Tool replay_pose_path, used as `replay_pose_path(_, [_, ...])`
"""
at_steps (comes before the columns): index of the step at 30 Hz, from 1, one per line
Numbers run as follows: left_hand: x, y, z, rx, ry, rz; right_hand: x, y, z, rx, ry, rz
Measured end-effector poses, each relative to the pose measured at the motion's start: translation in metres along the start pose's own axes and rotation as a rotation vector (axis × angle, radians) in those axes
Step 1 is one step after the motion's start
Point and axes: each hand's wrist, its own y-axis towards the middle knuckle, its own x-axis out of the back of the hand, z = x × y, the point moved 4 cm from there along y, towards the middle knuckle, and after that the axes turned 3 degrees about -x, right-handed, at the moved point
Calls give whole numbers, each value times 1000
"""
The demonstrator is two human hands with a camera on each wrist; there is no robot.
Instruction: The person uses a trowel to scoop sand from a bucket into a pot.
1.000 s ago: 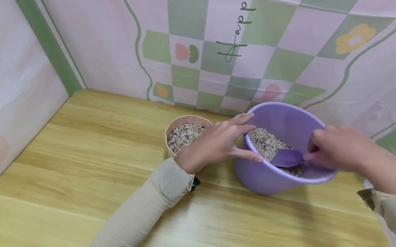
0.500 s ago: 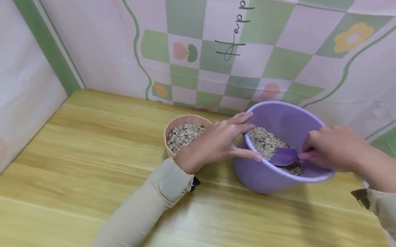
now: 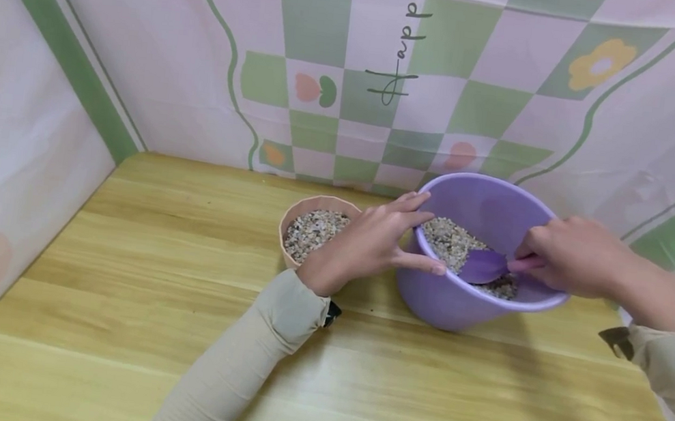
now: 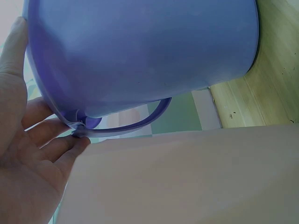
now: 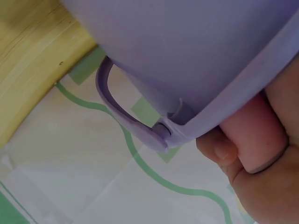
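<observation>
A purple bucket (image 3: 445, 304) stands on the wooden table, partly filled with small mixed gravel (image 3: 448, 243). My left hand (image 3: 368, 241) holds its near-left rim, thumb on the front and fingertips along the edge. In the left wrist view, the fingers (image 4: 44, 133) meet the rim beside the pivot of the bucket's handle (image 4: 140, 125). Over the right rim, my right hand (image 3: 574, 252) grips the pink handle of a purple scoop (image 3: 484, 267), whose blade lies down on the gravel. The right wrist view shows the pink handle (image 5: 257, 135) within the curled fingers.
A peach-coloured bowl (image 3: 287, 236) full of similar gravel stands left of the bucket, partly behind my left hand and wrist. A patterned cloth backdrop (image 3: 369, 142) rises directly behind both containers. Few dark specks lie on the table (image 3: 149, 300).
My right hand and the scoop have shifted slightly left inside the bucket, and the blade has turned a little. My left hand stays at the rim.
</observation>
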Motion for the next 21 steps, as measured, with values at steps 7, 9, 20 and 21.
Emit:
replay_pose_path(7, [1,1,-1,-1,8,-2,1,-2,-2,10,9,-16])
replay_pose_path(9, [1,1,0,0,10,-2,1,-2,-3,15,15,-21])
replay_pose_path(20, [0,1,-1,1,12,-6,-2,-1,-3,23,92,-40])
replay_pose_path(21, [0,0,-1,1,8,-6,-3,-1,-3,28,98,-39])
